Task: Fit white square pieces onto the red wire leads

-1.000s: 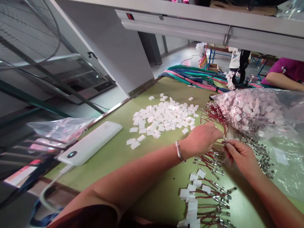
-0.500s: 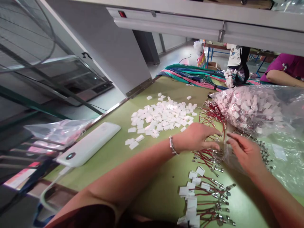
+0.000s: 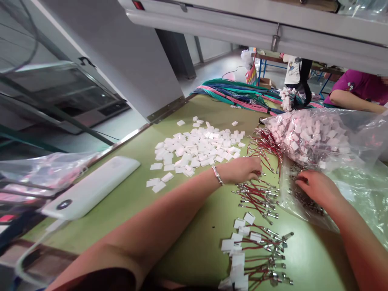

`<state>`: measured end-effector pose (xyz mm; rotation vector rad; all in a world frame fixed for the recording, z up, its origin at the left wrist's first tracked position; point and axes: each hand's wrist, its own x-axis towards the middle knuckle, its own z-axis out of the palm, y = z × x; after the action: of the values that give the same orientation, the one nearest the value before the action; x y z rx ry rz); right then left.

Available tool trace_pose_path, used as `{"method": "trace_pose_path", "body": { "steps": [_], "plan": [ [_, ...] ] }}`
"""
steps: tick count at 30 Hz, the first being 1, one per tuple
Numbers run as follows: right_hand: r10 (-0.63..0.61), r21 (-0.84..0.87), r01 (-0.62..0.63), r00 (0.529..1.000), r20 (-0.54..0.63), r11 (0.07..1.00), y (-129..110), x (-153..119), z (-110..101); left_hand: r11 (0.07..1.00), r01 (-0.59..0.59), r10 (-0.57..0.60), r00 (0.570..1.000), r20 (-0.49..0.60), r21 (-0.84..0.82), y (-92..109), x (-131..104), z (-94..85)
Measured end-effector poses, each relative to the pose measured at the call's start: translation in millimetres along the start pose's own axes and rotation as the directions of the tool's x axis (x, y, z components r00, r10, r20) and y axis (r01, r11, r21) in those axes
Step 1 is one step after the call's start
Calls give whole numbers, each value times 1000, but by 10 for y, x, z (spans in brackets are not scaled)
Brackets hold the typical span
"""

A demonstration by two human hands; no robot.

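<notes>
My left hand (image 3: 242,169), with a bracelet at its wrist, is at the edge of a bunch of short red wires with metal terminals (image 3: 257,198). Its fingers are curled together, and what they pinch is hidden. Over a clear plastic bag, my right hand (image 3: 319,188) has its fingers bent inward beside dark metal terminals (image 3: 309,204); I cannot make out what is between them. More red wires (image 3: 268,141) lie beyond my hands. Nearer to me, red wires carry white connector housings (image 3: 238,260) at one end and metal terminals at the other.
Loose white housings (image 3: 197,147) lie heaped on the green table (image 3: 188,214). A clear bag of white housings (image 3: 312,135) stands at the right. A white power bank (image 3: 93,186) with a cable is at the left edge. Long cable bundles (image 3: 230,95) lie behind; a person in purple (image 3: 354,87) sits beyond.
My hands have moved apart: the left drew back leftward with its fingers curling, the right shifted slightly right over the bag. The whole view has shifted somewhat.
</notes>
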<state>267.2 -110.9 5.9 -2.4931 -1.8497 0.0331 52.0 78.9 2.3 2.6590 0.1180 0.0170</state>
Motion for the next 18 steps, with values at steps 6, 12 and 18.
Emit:
{"method": "trace_pose_path", "body": {
  "steps": [6,12,18],
  "plan": [
    [47,-55,-46,999,19,997,-120,23,86,983,12,-18,999,-31,-183,13,-49,-94],
    [52,9,-52,997,56,999,-138,40,90,925,185,-264,941,-212,-331,215,-66,-171],
    [31,113,-23,997,-69,993,-103,6,60,907,147,-244,948,-206,-396,373,-23,22]
  ]
}}
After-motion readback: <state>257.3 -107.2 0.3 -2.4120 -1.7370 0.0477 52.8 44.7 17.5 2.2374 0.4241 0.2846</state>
